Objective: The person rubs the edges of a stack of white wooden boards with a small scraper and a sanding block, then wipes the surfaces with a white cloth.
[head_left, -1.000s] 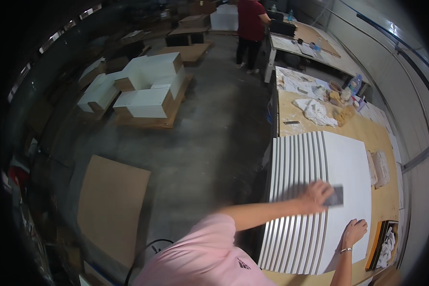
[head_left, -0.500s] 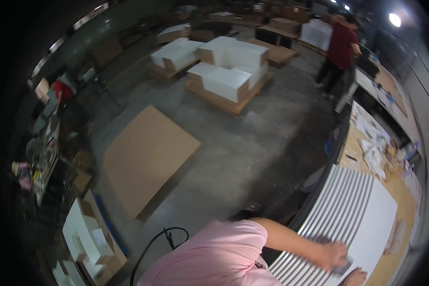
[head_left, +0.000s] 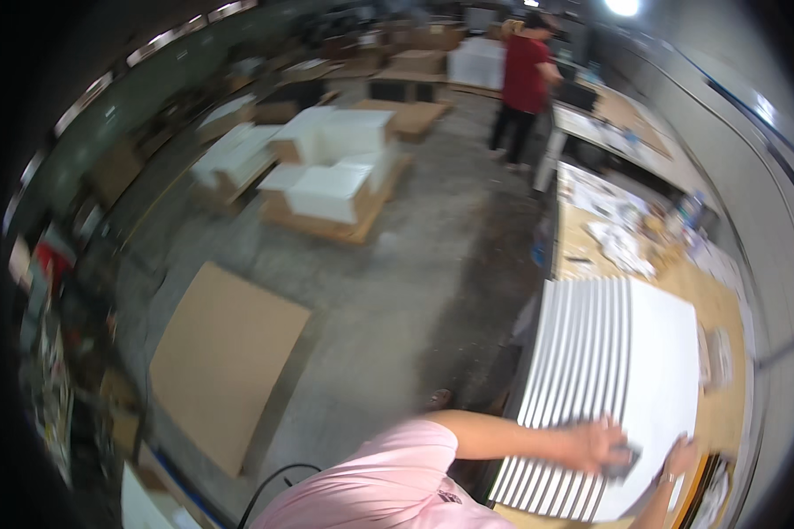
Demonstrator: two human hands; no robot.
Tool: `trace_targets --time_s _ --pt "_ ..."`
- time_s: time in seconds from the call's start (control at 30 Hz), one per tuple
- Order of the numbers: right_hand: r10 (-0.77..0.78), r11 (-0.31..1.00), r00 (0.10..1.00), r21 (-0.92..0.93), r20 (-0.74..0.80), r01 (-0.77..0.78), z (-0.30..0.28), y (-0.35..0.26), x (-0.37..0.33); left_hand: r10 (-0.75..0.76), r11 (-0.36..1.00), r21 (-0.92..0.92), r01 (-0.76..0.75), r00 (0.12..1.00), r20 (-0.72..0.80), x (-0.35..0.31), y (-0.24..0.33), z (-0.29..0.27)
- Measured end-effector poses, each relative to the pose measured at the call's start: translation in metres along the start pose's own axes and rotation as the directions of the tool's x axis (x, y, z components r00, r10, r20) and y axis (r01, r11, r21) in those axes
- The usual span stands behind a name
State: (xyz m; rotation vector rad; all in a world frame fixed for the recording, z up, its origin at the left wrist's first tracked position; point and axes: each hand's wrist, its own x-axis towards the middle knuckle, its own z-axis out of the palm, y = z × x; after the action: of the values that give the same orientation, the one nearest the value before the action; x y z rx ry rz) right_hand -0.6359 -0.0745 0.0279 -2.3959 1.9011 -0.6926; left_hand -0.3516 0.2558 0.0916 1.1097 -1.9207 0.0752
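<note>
A white panel (head_left: 666, 353) with a row of raised, parallel ridges along its left part lies on the workbench at lower right. My left hand (head_left: 591, 445) reaches across the ridges with its fingers closed over a dark grey sanding pad (head_left: 622, 462). The pad sits where the ridges meet the smooth strip; motion blurs it slightly. My right hand (head_left: 679, 456) lies at the panel's right edge, fingers stretched out, with nothing seen in it. A band circles that wrist.
Crumpled white cloths (head_left: 622, 247) and bottles (head_left: 690, 207) lie farther up the workbench (head_left: 723, 304). A person in a dark red shirt (head_left: 525, 75) stands at another table. White block-shaped pieces (head_left: 326, 189) rest on pallets; a large brown board (head_left: 225, 361) is at left.
The view has turned to the right, so the room has shifted left. My left hand stays on the pad over the ridged panel, and more of my right forearm shows.
</note>
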Motion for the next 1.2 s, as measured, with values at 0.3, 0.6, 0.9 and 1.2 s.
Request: trace_targets --time_s 0.3,0.6,0.9,1.2 --pt "0.032 0.984 0.989 -0.172 -0.145 -0.057 -0.073 -0.082 -0.048 -0.161 0.987 0.048 0.155 0.969 0.187 -0.008 0.005 0.01" --pt "-0.151 0.988 0.984 0.004 -0.097 0.152 -0.087 -0.137 -0.147 -0.431 0.866 0.244 0.436 0.899 -0.077 0.041 -0.138 -0.043" --pt "-0.002 1.0 1.0 -0.015 -0.011 0.002 -0.107 -0.154 -0.152 -0.047 0.988 0.155 0.017 0.981 0.189 0.044 -0.141 -0.044" --pt "0.001 1.0 1.0 -0.022 -0.008 -0.001 -0.11 -0.158 -0.15 -0.343 0.914 0.216 0.342 0.939 -0.037 0.083 -0.322 -0.083"
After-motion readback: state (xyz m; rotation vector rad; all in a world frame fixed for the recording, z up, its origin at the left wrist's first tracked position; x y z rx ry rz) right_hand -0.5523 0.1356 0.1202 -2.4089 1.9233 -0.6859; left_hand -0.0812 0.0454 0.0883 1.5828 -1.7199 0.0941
